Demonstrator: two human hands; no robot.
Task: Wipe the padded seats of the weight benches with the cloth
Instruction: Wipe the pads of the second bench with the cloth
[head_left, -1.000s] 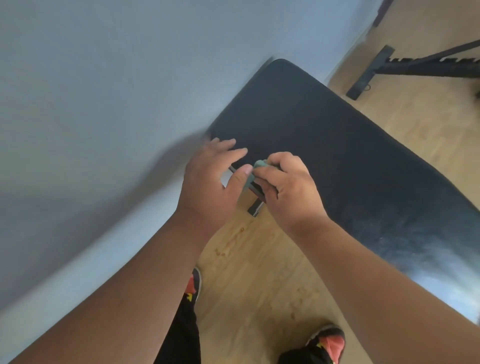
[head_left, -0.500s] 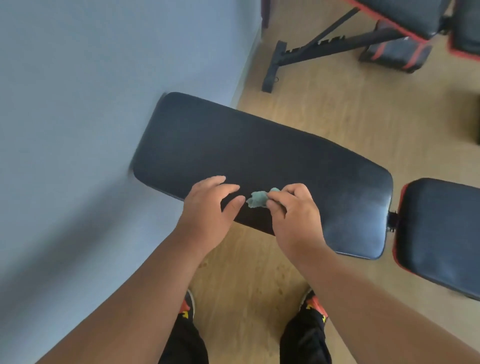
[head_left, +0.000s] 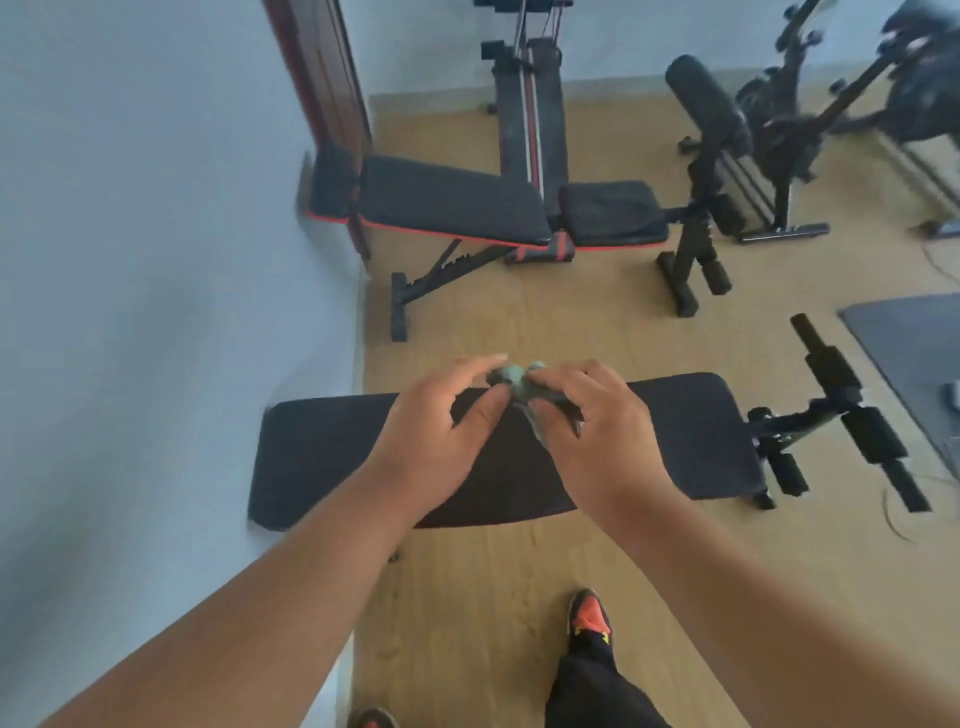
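Cloth: small, greenish, bunched; held in the air above the far edge of the near bench's padded seat, not touching the pad as far as visible. Left hand pinches the cloth's left side between thumb and fingers; right hand grips its right side, fingers curled over it. Both hands sit at 12 o'clock from the person, over the middle of the near bench. Second bench, red-trimmed, stands at 12 o'clock further out, well apart, beside the wall. Other exercise machines at 1–2 o'clock; a grey mat at 3 o'clock. Progress, judged: the cloth appears to be getting folded or readjusted, not wiping. No visible sign tells whether either pad is already wiped; the far bench likely remains.
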